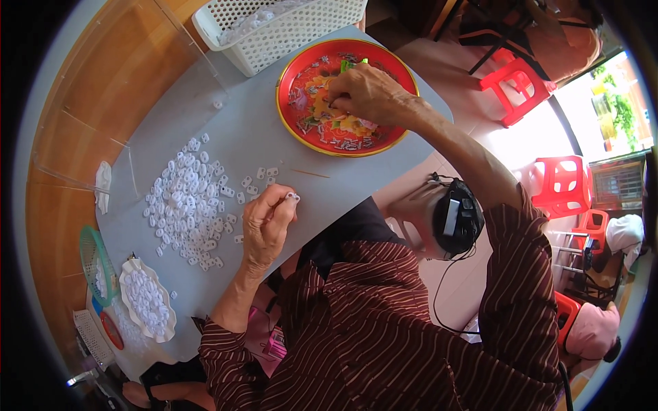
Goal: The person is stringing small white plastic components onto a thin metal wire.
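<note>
My left hand [266, 226] is closed in a pinch above the near edge of the grey table. A small white plastic piece with holes [293, 196] shows at its fingertips. My right hand [367, 94] reaches over a round red tray [286, 113] with a gold rim and a flower pattern, its fingers bent together; what they hold, if anything, is hidden. Many short silvery metal pins [349, 144] lie scattered in the tray. Something bright green [347, 65] shows beside the right hand's knuckles. Left of my left hand spreads a heap of white two-holed pieces [185, 195].
A thin wooden stick [310, 172] lies between tray and left hand. A white perforated basket [288, 35] stands at the back. On the left are a scalloped white dish [147, 301] of white pieces and a green basket [92, 264]. Red stools [558, 185] stand at the right.
</note>
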Tool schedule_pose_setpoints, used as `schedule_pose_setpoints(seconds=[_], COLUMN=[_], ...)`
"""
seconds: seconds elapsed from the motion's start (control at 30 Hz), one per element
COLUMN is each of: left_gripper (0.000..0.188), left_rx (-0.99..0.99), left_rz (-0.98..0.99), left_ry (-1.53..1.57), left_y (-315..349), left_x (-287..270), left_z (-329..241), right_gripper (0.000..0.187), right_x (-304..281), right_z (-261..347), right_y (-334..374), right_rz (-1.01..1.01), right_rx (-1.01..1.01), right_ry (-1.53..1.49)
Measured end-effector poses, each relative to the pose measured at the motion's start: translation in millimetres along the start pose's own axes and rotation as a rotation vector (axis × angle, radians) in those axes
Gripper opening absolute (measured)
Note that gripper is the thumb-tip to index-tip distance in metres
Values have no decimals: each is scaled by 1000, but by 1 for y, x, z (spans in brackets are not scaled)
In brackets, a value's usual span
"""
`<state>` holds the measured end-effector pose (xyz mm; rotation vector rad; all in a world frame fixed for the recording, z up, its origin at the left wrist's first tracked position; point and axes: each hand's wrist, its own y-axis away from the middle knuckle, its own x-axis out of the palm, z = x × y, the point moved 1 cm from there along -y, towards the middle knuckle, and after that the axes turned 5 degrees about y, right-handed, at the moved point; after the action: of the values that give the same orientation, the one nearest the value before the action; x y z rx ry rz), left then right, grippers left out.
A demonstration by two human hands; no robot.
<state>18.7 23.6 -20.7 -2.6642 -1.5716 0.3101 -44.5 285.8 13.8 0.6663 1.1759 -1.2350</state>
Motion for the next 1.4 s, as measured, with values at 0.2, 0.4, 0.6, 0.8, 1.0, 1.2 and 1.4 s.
schedule_pose_setpoints(seconds=[0.2,0.4,0.6,0.8,1.0,1.2,1.4], left_gripper=[7,7,7,10,15,20,13], left_rx=[-4,15,11,-38,-42,-82,-48], left_rz=[9,5,5,23,-27,-48,-7], left_ry=[-13,-12,-12,-43,115,238,117], left_y=[2,1,0,2,0,-3,-1], left_x=[-1,0,1,-3,-3,-5,-4], left_z=[1,3,2,1,-1,2,1], right_gripper=[12,12,7,11,16,17,12], right_x=[-3,-2,-9,2,-16,7,57], right_z=[12,12,23,23,28,86,100], right_y=[-3,-1,-7,-12,-3,40,74], right_rz=[96,59,186,61,21,-13,-81], right_rx=[15,-25,-4,-123,36,146,277], right_ry=[10,-5,76,276,-28,-710,-1238])
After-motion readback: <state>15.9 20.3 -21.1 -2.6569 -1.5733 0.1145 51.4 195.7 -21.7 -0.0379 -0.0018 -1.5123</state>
